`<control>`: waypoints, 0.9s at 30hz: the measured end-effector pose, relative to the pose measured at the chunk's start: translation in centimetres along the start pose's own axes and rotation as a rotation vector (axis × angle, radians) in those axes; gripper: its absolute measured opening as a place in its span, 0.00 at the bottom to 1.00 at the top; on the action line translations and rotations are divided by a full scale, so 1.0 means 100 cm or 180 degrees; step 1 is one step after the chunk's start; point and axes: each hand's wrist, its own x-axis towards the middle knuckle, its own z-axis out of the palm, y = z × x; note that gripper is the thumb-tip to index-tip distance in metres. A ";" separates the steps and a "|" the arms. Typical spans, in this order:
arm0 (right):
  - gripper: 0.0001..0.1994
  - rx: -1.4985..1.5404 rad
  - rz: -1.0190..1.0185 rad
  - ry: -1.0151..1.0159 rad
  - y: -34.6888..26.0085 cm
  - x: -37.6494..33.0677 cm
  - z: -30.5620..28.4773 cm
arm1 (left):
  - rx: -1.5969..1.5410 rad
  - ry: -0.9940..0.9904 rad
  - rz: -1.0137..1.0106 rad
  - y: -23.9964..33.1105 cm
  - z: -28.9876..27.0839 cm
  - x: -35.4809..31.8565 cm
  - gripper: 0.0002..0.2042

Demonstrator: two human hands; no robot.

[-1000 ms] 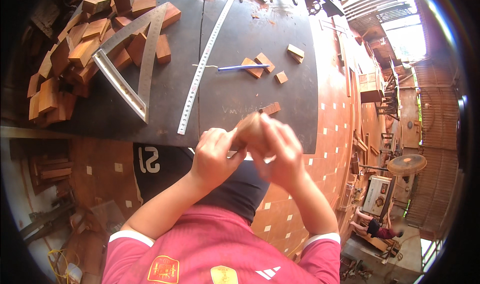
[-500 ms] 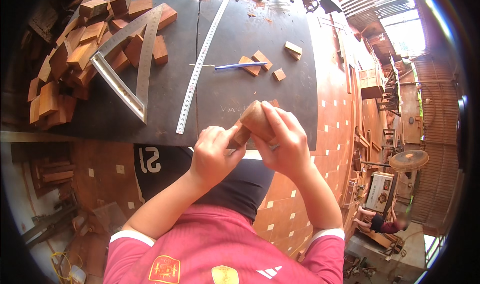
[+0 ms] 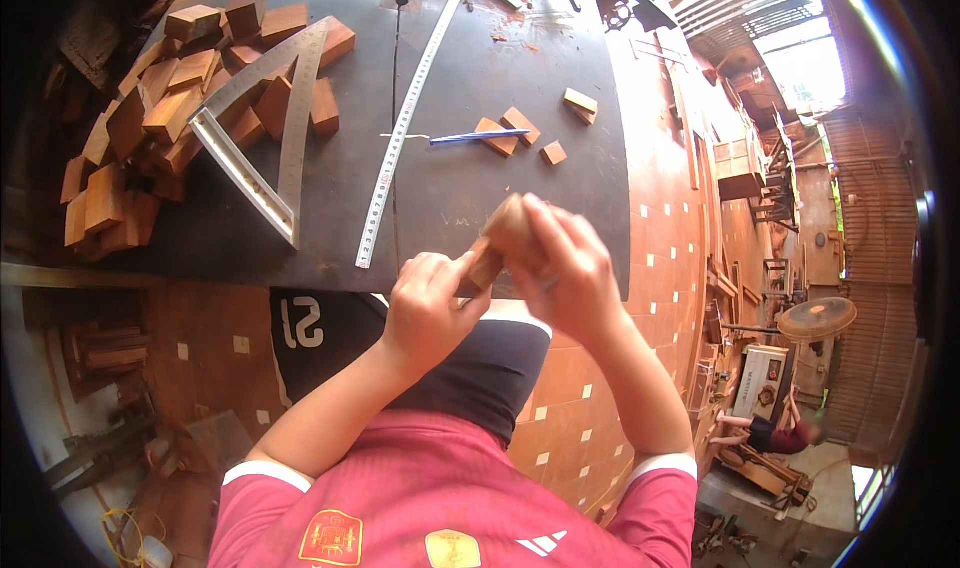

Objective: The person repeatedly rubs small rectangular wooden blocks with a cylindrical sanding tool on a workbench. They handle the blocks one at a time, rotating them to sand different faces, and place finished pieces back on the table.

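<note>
Close to the table's near edge, my left hand [image 3: 430, 303] pinches a small brown wooden block [image 3: 482, 271] between thumb and fingers. My right hand [image 3: 572, 273], smeared by motion, is closed around a tan-brown curved piece [image 3: 508, 230] that presses against the block's upper end. Whether that piece is wood or a folded sheet I cannot tell. Beyond my hands, a blue pen [image 3: 480, 136] lies across two flat wooden pieces [image 3: 520, 124]. A small wooden cube [image 3: 554, 153] rests beside them. To the left, a white measuring tape [image 3: 402, 128] stretches away from me.
On the left of the dark table [image 3: 340, 188], a metal triangle square [image 3: 245, 173] leans over a pile of wooden blocks [image 3: 120, 138]. Another wooden block [image 3: 580, 106] lies at the right. Past the tiled floor [image 3: 660, 278], a person [image 3: 785, 436] is beside a round fan [image 3: 817, 318].
My right hand has shifted slightly and is now blurred, still closed on the curved piece. My left hand keeps its grip on the block. The distant person's pose differs a little.
</note>
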 end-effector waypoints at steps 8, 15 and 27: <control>0.32 0.0972 0.1785 0.0776 0.024 -0.005 -0.022 | -0.0069 -0.0050 -0.0018 0.000 -0.001 0.000 0.20; 0.31 0.1240 0.1690 0.0549 0.010 -0.018 -0.011 | -0.0024 -0.0053 0.0077 -0.005 0.000 -0.003 0.24; 0.36 0.0191 0.0189 0.0309 -0.021 -0.022 0.010 | -0.0057 0.0059 0.0103 -0.005 0.002 -0.002 0.23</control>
